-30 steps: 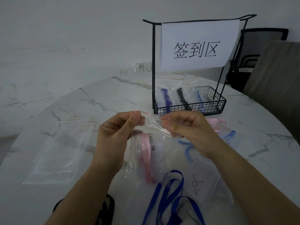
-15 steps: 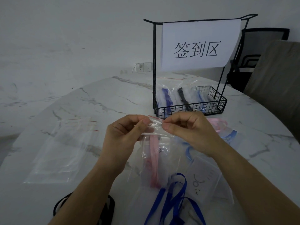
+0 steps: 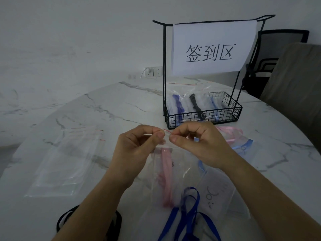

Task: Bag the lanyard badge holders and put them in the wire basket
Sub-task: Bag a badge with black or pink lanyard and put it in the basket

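A limp, crinkly clear bag point(image 3: 180, 164) with a pink ribbon lanyard point(image 3: 167, 173) inside is held up over the table point(image 3: 104, 110), near the black wire basket point(image 3: 203, 117). The left hand point(image 3: 137, 148) and right hand point(image 3: 199, 143) each close a thumb-and-finger grip on its red-lined top edge. The round table is glossy, grey-veined marble, with a pale wall point(image 3: 69, 32) behind.

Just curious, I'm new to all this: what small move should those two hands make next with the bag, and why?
Probably press along the seal to close it. The left hand and right hand pinch the clear zip bag at its red-lined top, the pink lanyard is inside, and the wire basket stands behind.
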The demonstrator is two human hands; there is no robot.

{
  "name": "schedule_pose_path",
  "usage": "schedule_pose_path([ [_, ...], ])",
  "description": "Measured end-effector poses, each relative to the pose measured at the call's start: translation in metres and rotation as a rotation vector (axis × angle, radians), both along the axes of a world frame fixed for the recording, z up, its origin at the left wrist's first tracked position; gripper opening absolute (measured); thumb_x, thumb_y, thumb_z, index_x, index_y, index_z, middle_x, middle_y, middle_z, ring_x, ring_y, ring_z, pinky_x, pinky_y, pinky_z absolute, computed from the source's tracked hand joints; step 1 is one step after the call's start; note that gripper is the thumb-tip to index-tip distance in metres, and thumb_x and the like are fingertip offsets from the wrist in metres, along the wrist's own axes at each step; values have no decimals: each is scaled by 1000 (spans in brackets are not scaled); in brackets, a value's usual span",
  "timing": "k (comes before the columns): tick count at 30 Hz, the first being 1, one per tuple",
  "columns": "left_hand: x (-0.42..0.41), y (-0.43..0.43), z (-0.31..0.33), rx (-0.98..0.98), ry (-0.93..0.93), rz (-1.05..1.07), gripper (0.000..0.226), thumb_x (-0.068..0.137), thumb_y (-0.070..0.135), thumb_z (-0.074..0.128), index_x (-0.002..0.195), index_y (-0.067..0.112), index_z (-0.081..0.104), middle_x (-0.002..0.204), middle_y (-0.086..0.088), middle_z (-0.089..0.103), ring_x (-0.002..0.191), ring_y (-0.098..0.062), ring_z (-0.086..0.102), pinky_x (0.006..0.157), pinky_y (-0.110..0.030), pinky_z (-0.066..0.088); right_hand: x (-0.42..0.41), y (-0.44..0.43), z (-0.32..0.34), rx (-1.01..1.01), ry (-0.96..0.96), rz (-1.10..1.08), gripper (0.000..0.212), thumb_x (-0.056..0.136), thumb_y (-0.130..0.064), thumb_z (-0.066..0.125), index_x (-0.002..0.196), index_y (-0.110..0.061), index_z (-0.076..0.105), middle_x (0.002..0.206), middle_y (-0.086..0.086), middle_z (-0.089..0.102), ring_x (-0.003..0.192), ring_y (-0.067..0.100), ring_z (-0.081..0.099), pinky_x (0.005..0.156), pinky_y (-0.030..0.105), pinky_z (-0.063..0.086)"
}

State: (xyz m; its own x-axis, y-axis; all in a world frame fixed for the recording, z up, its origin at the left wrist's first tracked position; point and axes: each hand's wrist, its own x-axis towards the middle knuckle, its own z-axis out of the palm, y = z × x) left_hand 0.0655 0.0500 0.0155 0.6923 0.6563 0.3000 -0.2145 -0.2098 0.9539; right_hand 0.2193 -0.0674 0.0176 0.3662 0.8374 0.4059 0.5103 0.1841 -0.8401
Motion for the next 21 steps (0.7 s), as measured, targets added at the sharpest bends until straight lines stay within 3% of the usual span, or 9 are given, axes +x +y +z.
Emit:
schedule_pose_path([
  [7, -2, 3, 2, -36, 1, 40, 23, 81, 28, 67, 89, 8, 73, 83, -7, 74, 78, -21, 71, 69, -33, 60, 3, -1, 2, -21, 21, -25, 18, 85, -15, 77, 81, -32, 75, 75, -15, 73, 64, 2, 57, 62, 31, 45],
  [11, -1, 2, 1, -44, 9, 49, 24, 81, 29, 66, 89, 8, 73, 82, -6, 74, 78, -20, 70, 68, -32, 60, 2, -1, 1, -30, 28, -14, 14, 86, -19, 76, 81, -32, 74, 75, -11, 73, 63, 25, 57, 62, 38, 46],
  [13, -2, 3, 2, -74, -1, 58, 21, 82, 31, 67, 86, 11, 73, 81, -5, 73, 78, -20, 70, 65, -30, 59, 4, -3, 0, -22, 63, -11, 10, 84, -21, 76, 81, -30, 75, 75, -10, 73, 66, 13, 59, 64, 31, 47],
  [16, -3, 5, 3, -113, -18, 62, 17, 82, 31, 67, 81, 16, 74, 81, -4, 72, 78, -19, 70, 63, -27, 56, 8, -3, 0, -26, 79, -27, 14, 86, -16, 75, 80, -28, 76, 75, -6, 73, 69, 15, 60, 67, 27, 49],
  [21, -2, 3, 4, -146, -23, 28, 28, 76, 30, 73, 94, 8, 70, 92, -7, 75, 80, -21, 71, 66, -30, 59, 5, 0, -2, -27, 59, -4, 16, 86, -14, 76, 81, -29, 76, 71, -11, 72, 64, 7, 56, 61, 18, 45],
])
